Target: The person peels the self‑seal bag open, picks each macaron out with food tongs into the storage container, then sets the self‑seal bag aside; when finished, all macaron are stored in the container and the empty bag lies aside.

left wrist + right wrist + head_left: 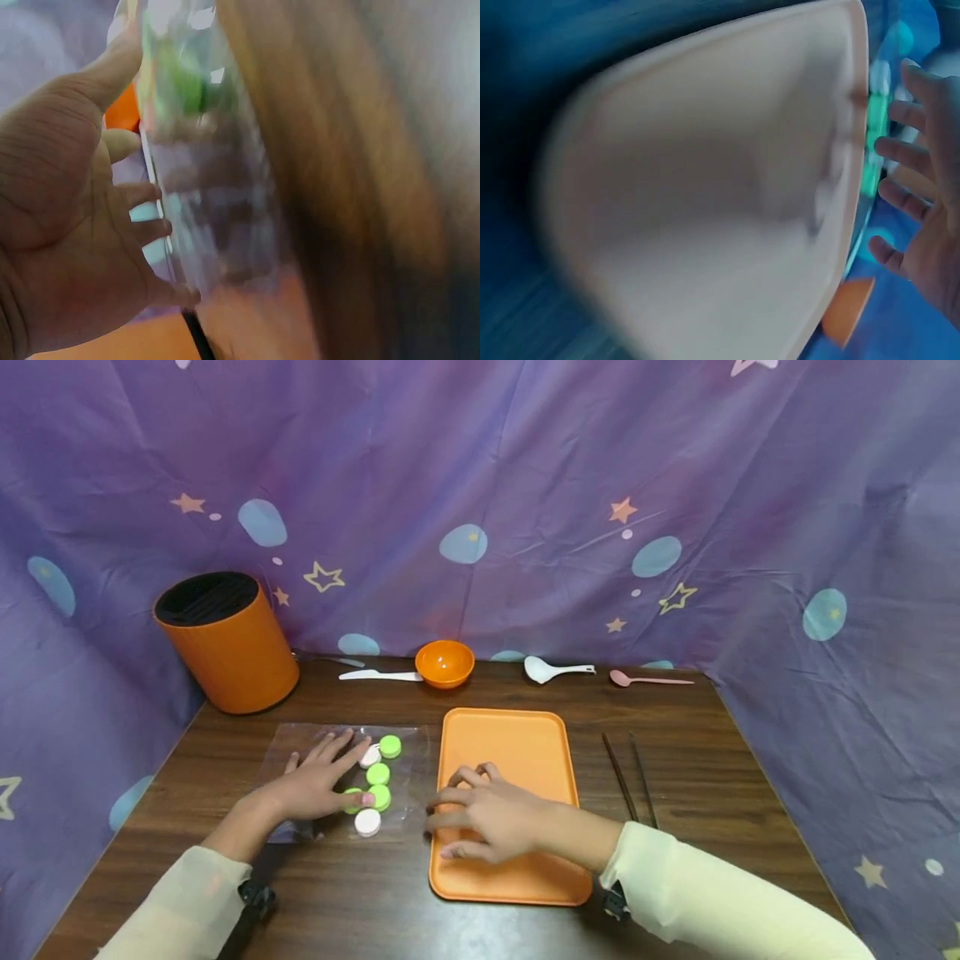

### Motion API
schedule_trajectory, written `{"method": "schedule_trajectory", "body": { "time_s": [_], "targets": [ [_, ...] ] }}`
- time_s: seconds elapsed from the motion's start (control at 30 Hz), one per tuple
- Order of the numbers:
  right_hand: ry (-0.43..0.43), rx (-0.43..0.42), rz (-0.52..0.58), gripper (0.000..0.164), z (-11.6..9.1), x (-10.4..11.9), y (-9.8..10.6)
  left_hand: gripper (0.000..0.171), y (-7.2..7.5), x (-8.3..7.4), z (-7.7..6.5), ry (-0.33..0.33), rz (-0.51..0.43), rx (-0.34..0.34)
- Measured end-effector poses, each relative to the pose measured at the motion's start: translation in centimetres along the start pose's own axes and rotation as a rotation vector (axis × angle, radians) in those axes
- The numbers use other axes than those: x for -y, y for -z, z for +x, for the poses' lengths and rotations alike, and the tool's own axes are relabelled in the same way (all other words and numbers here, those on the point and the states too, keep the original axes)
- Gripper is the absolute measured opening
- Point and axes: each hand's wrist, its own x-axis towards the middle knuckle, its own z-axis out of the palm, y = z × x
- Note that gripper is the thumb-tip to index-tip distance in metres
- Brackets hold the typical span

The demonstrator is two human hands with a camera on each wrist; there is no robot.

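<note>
My left hand (318, 781) is spread low over a clear plastic sheet (408, 747) at the left of the table, its thumb right at the small round green caps (380, 797). Its index fingertip overlaps a white cap (370, 757), and another white cap (367, 822) lies nearer me. The left wrist view shows the palm (67, 180) and spread fingers over the blurred plastic. My right hand (487, 818), with loosely bent fingers, is over the orange tray (506, 739). Nothing shows in its grasp in the right wrist view, where the tray (705, 97) fills the middle.
An orange knife block (240, 652) stands at the back left. Along the back edge lie a white knife (378, 675), an orange bowl (445, 664), a white ladle (555, 671) and a pink spoon (648, 679). Dark chopsticks (618, 772) lie right of the tray.
</note>
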Motion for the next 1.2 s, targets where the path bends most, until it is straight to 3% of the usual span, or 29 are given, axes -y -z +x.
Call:
{"method": "schedule_trajectory", "body": {
  "time_s": [0.13,0.3,0.53,0.7,0.93,1.03,1.2],
  "targets": [
    [-0.090,-0.040,0.066,0.052,-3.3,-1.0,0.8,0.112,1.9,0.1,-0.4,0.007,0.023,0.059],
    [-0.211,-0.137,0.091,0.049,-8.2,-3.2,0.7,0.117,3.0,0.7,-0.4,0.028,0.050,0.144],
    [-0.369,-0.268,0.068,0.043,-15.1,-5.6,-1.1,0.126,2.1,3.1,-0.7,0.017,0.016,0.180],
    [-0.573,-0.307,0.034,0.046,-19.1,-6.0,-1.9,0.129,1.4,3.5,-1.1,-0.018,0.015,0.148],
    [-0.885,-0.267,0.058,0.068,-21.3,-5.2,-2.6,0.128,1.7,2.3,-1.4,-0.019,0.062,0.124],
    [-0.945,-0.244,0.074,0.073,-21.4,-4.8,-2.9,0.129,1.3,3.1,-1.0,-0.031,0.057,0.113],
    [-0.989,-0.258,0.089,0.063,-21.3,-4.6,-3.2,0.130,0.7,4.5,-0.1,-0.060,0.048,0.098]
  ]
}}
